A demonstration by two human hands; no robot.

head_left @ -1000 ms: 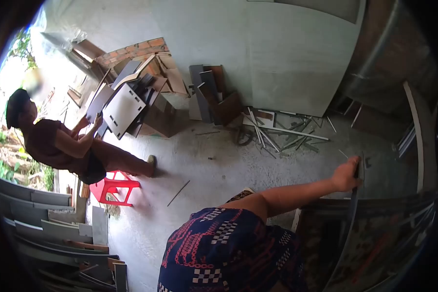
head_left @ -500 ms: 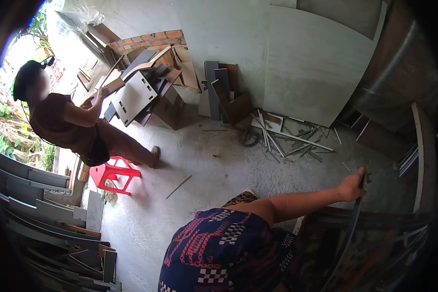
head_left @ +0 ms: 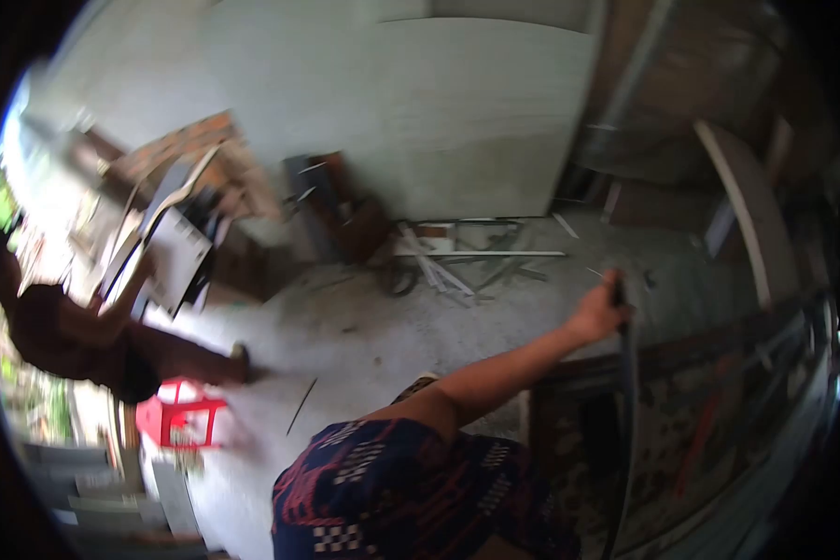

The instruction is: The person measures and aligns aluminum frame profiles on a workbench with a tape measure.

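My left hand is closed around the upper end of a long, thin dark strip. The bare arm stretches out to the right from a dark blue patterned sleeve at the bottom centre. From the fist, the strip runs down to the bottom edge, in front of a dark frame or rack at the lower right. Its lower end is out of sight. My right hand does not show.
At the left a person stands by a red stool and a pile of boards. Offcuts and strips lie on the floor below a large panel. A curved board leans at the right.
The view has swung, so the room, the person and my left arm appear farther left. The person and stool sit lower in the picture. My left hand still holds the strip, which looks more upright.
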